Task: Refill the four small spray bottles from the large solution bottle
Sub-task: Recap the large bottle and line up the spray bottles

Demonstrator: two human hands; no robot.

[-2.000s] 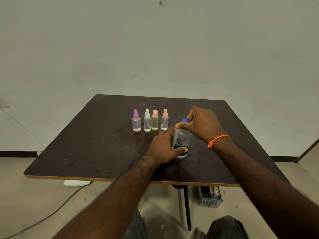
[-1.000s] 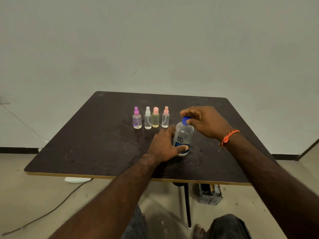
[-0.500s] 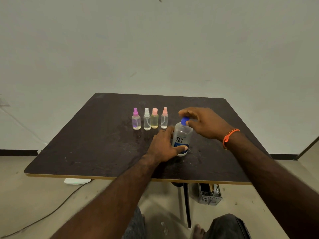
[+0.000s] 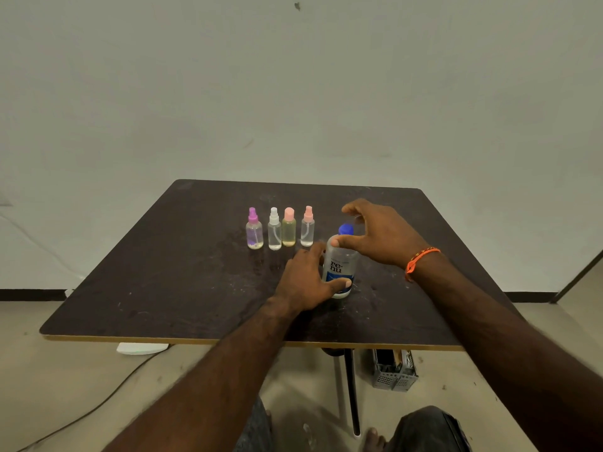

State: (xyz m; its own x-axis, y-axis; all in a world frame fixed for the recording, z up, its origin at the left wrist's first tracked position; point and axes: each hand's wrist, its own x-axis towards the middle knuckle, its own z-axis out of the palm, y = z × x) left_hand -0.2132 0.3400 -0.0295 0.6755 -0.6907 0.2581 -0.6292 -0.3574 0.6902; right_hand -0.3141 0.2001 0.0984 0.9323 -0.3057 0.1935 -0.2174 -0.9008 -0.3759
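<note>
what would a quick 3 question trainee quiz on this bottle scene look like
1. How many small spray bottles stand in the row on the table?
2. True or false: the blue cap is off the big bottle.
3. Which hand grips the big bottle's body: a) left hand b) right hand?

Key: 1. four; 2. false, it is on; 3. a

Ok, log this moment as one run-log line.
stage: opening | left hand: grips big bottle upright on table | right hand: fingers around blue cap | four small bottles: capped
</note>
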